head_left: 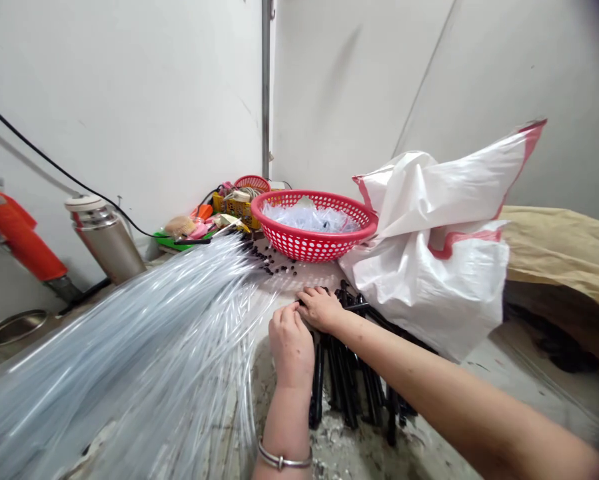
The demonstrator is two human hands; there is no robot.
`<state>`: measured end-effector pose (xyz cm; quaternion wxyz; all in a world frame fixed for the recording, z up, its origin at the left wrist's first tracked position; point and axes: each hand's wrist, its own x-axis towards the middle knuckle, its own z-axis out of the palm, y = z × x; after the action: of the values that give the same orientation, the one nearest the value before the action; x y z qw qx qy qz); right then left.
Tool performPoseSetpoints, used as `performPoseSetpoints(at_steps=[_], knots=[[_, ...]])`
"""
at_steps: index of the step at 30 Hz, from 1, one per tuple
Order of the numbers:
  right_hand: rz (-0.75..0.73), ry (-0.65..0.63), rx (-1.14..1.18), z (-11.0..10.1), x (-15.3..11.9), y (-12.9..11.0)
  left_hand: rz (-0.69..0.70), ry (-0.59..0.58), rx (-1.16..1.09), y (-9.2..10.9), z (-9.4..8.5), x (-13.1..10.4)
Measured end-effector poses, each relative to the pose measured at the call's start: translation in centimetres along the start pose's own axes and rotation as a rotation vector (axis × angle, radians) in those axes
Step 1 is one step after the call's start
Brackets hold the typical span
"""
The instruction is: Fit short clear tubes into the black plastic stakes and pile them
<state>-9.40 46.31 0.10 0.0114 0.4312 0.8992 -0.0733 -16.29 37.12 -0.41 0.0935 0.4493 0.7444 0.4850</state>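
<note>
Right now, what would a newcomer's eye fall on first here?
Probably the clear tubes fanning across the left side. Then the red basket at the back centre, with the white sack to its right. Nearer, the left hand and right hand come together by the black rods.

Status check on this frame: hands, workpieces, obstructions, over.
Left hand and right hand close together, grip contents unclear. Black tubes beneath, partly hidden. White sack crowding their right side; clear tubing left.
</note>
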Motion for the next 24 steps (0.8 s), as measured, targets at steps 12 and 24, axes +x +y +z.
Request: performPoseSetpoints(at_steps=[12,24], knots=[[0.029,0.176,0.063,-8.2,-3.8,5.7,-0.034,-0.199,0.046,-0.3,1.1,-0.1],[0.215,0.026,-0.055,-0.8,-1.6,4.1,0.001,-0.315,0.140,-0.1,1.8,-1.0]])
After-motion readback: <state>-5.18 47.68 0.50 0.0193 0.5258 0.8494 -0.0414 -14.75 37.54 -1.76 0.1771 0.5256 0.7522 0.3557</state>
